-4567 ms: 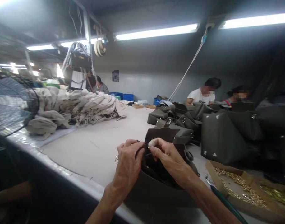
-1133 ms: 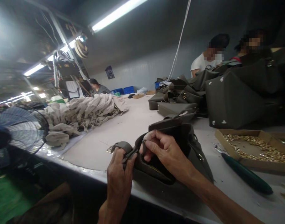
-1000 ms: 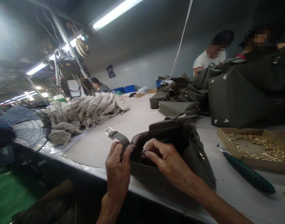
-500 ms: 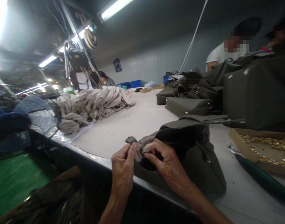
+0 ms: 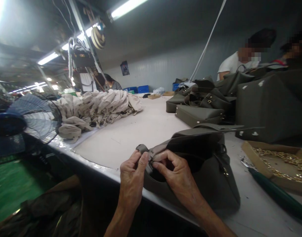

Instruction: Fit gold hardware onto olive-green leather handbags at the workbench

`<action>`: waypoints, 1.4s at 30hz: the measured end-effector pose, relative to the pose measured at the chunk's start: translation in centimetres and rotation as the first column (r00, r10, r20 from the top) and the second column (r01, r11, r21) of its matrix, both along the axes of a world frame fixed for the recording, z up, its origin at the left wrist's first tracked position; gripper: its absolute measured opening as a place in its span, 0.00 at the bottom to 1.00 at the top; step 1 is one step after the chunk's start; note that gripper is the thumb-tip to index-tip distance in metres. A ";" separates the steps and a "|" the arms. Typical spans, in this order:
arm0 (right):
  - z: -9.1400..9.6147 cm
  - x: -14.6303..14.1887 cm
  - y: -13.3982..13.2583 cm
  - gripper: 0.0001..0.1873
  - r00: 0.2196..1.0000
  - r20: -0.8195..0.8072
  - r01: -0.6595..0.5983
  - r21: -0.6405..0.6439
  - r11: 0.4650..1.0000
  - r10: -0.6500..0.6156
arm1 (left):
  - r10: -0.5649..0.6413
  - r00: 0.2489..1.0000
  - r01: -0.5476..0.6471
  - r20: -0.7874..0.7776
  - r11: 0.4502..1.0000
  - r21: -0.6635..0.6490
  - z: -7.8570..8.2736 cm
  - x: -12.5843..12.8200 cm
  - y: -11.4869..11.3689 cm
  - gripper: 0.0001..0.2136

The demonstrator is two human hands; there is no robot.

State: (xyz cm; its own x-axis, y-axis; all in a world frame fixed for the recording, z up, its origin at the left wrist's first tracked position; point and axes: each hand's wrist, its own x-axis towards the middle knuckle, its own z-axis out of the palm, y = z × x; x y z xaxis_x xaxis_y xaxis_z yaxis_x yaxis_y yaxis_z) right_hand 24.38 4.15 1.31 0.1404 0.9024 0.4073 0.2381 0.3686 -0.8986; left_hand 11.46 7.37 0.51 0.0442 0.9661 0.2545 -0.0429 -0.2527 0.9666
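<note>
A dark olive handbag (image 5: 210,171) lies on its side at the near edge of the pale worktable (image 5: 141,131), its mouth facing me. My left hand (image 5: 132,179) pinches the bag's folded strap end (image 5: 142,148) at the left rim of the opening. My right hand (image 5: 177,176) is closed on the same rim, fingertips curled over the edge right beside the left thumb. Whatever small part lies between the fingertips is hidden.
A green-handled tool (image 5: 276,194) and a cardboard tray of brass fittings (image 5: 281,158) lie to the right. More olive bags (image 5: 269,105) stand behind, beige cloth bags (image 5: 96,108) are piled at left, a fan (image 5: 29,121) stands beside the table. Other people sit at the far end.
The strap with its buckle, stretched out to the left a second ago, is now folded in against the bag's rim. Both hands have closed together there, and my view has shifted slightly.
</note>
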 end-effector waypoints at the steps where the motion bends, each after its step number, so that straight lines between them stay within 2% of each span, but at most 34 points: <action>1: 0.0 -0.1 -0.1 0.05 1.000 -0.010 0.005 -0.016 1.000 -0.005 | 0.004 1.000 -0.004 -0.005 1.000 -0.002 0.0 0.0 0.0 0.16; 9: 0.0 -0.2 0.2 0.07 0.998 -0.050 0.035 -0.067 0.997 -0.038 | -0.044 0.998 0.047 0.051 0.997 -0.054 -0.1 0.1 0.1 0.18; 15: -0.5 -0.3 0.6 0.09 0.992 -0.126 0.014 -0.115 0.993 -0.028 | -0.160 0.982 0.169 0.102 0.982 -0.088 0.3 -0.2 0.2 0.18; 21: -0.1 -0.5 1.1 0.10 0.980 -0.196 0.015 -0.150 0.989 -0.045 | -0.116 0.990 0.122 0.084 0.990 -0.068 -0.1 -0.4 0.3 0.17; 27: 0.9 -0.4 1.4 0.10 0.973 -0.232 -0.054 -0.227 0.972 0.000 | 0.023 0.999 -0.022 -0.028 0.999 0.047 -0.6 -0.4 0.6 0.20; 32: 0.5 0.0 1.7 0.10 0.953 -0.300 -0.097 -0.212 0.972 0.030 | 0.027 0.970 0.002 -0.241 0.993 0.122 0.3 -0.8 0.6 0.16; 35: 0.9 0.5 1.8 0.05 0.957 -0.280 -0.139 -0.199 0.970 0.079 | 0.047 0.914 0.029 -0.403 0.983 0.181 1.2 -0.9 0.3 0.14; 38: 1.8 1.2 1.7 0.03 0.975 -0.193 -0.144 -0.181 0.973 0.108 | 0.146 0.833 -0.011 -0.534 0.969 0.247 1.8 -0.8 0.2 0.12; 42: 3.0 1.9 0.9 0.06 1.000 -0.005 0.020 -0.131 0.991 -0.021 | 0.258 0.753 -0.043 -0.606 0.937 0.346 2.0 -0.5 0.8 0.09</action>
State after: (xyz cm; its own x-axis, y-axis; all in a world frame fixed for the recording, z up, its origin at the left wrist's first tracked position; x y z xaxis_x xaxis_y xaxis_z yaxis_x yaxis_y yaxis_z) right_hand 26.26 5.01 4.28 0.1615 0.9448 0.2850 0.2387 0.2428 -0.9403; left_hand 11.00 8.14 2.48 0.1591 0.8571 0.4899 0.6135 -0.4746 0.6312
